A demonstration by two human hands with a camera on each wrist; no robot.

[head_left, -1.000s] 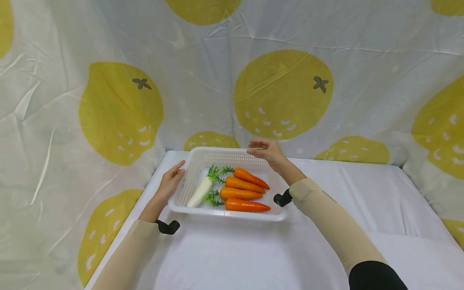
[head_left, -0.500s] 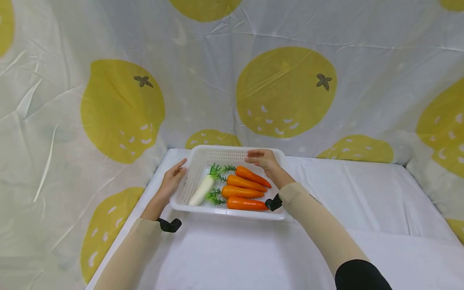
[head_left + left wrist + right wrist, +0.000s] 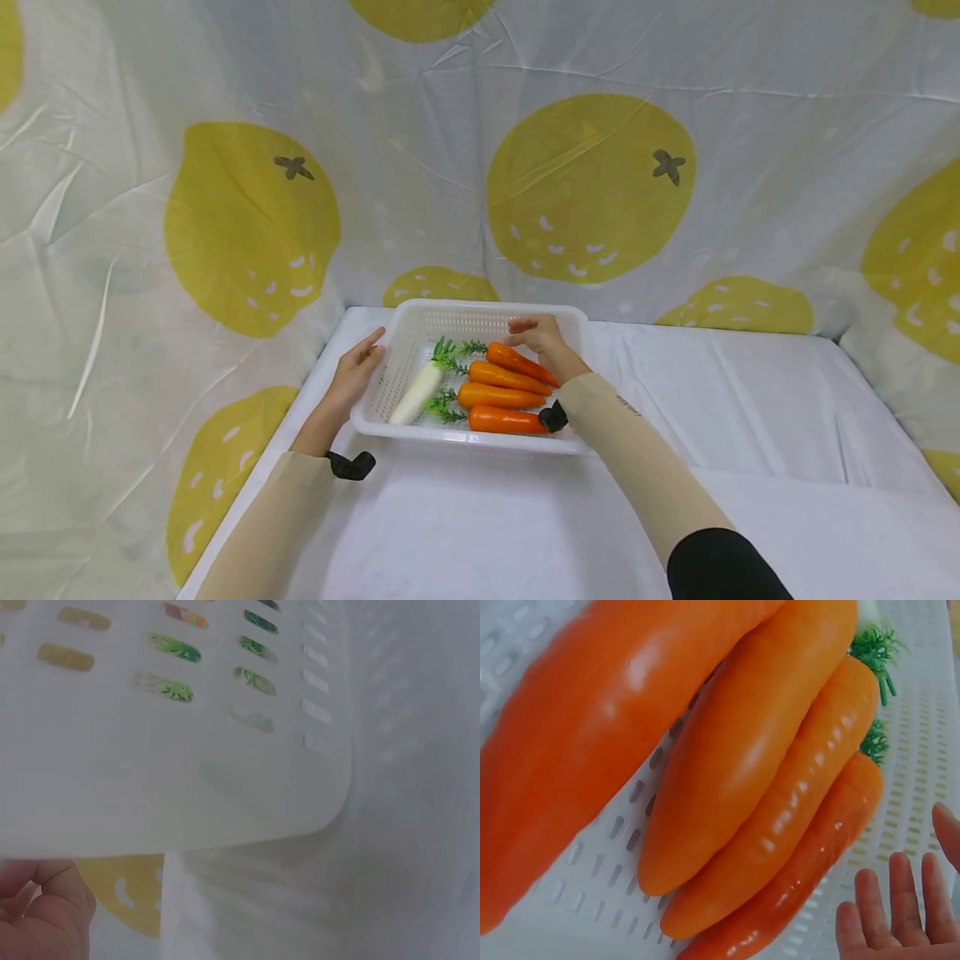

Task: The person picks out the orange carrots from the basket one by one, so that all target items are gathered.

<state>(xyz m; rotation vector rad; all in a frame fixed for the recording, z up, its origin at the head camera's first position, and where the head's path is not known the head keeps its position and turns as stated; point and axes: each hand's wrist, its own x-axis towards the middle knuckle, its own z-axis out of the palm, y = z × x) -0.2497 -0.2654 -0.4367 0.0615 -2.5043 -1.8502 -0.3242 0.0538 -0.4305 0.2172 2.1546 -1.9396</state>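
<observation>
A white perforated plastic basket sits on the white-covered table. Inside lie several orange carrots with green tops, side by side, and a white radish to their left. My left hand rests along the basket's left side, fingers extended beside the rim; the left wrist view shows the hand partly, below the basket wall. Over the basket's right half is my right hand, close above the farthest carrot. In the right wrist view its fingers are straight and hold nothing.
Behind and to the left hangs a pale curtain printed with yellow lemons. The white tablecloth extends to the right and in front of the basket. Black camera mounts sit at both wrists.
My right hand has moved from above the basket's far rim, down and nearer, to over the farthest carrot. The left hand and the basket have stayed in place.
</observation>
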